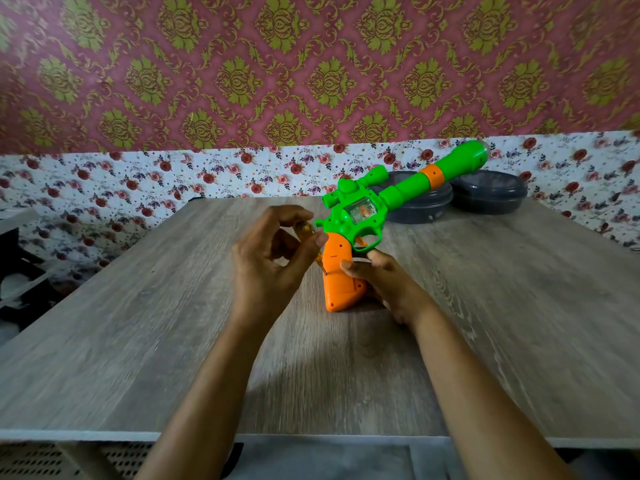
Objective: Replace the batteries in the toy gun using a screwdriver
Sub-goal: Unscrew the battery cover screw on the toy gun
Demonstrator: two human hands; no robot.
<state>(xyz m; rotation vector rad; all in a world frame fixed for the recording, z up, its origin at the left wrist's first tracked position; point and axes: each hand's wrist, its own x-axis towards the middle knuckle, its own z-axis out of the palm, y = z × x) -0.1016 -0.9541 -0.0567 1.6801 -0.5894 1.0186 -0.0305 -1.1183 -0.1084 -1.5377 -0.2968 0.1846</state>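
A green toy gun [367, 206] with an orange grip stands on its grip's butt in the middle of the wooden table [138, 306]. Its barrel slants up to the right. My right hand [384, 282] holds the orange grip from the right side, thumb on its face. My left hand [273, 258] is just left of the grip and pinches a small screwdriver with a clear amber handle [306, 232]. The shaft points down toward the grip's left edge; its tip is hidden or blurred.
Two dark round lidded containers [419, 206] [488, 195] sit at the table's back right, behind the gun barrel. A flowered wall covering runs along the back. A black object [14, 271] lies off the table's left edge.
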